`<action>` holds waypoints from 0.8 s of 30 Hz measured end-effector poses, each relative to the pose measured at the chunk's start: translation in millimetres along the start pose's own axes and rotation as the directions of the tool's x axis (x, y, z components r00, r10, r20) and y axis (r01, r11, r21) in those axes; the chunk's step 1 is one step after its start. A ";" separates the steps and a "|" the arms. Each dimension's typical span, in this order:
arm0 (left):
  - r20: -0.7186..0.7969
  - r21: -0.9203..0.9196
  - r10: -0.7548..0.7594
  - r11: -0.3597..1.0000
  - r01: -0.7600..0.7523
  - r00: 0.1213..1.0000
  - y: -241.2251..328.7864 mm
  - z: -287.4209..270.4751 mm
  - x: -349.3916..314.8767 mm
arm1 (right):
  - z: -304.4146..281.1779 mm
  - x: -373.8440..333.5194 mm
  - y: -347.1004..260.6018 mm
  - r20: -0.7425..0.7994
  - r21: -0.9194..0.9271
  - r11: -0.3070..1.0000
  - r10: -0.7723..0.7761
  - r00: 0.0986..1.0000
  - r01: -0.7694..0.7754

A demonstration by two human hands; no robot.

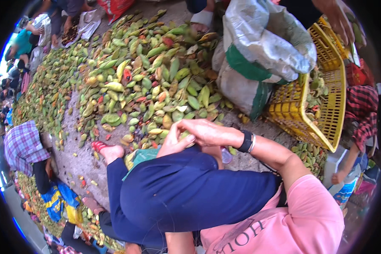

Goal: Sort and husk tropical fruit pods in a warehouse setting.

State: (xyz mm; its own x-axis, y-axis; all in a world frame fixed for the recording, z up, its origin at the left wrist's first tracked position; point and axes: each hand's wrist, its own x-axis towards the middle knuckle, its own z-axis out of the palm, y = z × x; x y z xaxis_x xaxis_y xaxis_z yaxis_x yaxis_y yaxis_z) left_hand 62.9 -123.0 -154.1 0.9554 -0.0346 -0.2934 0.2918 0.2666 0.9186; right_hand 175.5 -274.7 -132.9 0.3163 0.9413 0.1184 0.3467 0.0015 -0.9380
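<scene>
While one sack [254,67] borders countless pods [174,67], left hand [172,143] meets right hand [208,132], fingers [189,126] curled, whether grasping anything I cannot tell.

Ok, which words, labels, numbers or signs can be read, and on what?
Pink shirt: dark capital letters, partly visible; wording not copied here.
Blue-and-yellow sack: any markings too blurred to read.
White-and-green sack, yellow crate: no readable text.

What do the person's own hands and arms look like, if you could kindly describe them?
The left hand and right hand are ungloved. The right wrist wears a broad black band and, beside it, a slim silvery bangle. The right arm is bare up to a short pink sleeve. The left wrist is hidden.
</scene>
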 end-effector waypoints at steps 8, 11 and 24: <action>-0.201 -0.686 -0.155 0.727 -0.026 0.967 11.4 -3.2 -6.5 | -153.4 -8.4 -122.6 -0.564 -0.691 0.681 -0.298 0.770 -0.243; -0.151 -0.720 -0.133 0.694 -0.017 0.980 5.1 0.7 5.3 | -233.6 -12.7 -128.3 -0.505 -0.853 0.413 -0.499 0.704 -0.319; -0.272 -0.690 -0.179 0.722 -0.062 0.946 0.0 -19.0 -15.4 | -79.4 43.6 -30.2 -0.174 -0.703 0.705 -0.297 0.939 0.092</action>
State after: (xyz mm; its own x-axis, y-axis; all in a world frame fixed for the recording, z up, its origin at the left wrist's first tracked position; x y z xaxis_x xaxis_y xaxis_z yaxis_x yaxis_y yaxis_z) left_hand 47.3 -104.1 -154.6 0.8385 0.1820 -0.5135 0.1189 0.8587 0.4985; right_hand 248.9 -260.6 -73.5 0.3480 0.8243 0.4466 0.8945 -0.1493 -0.4213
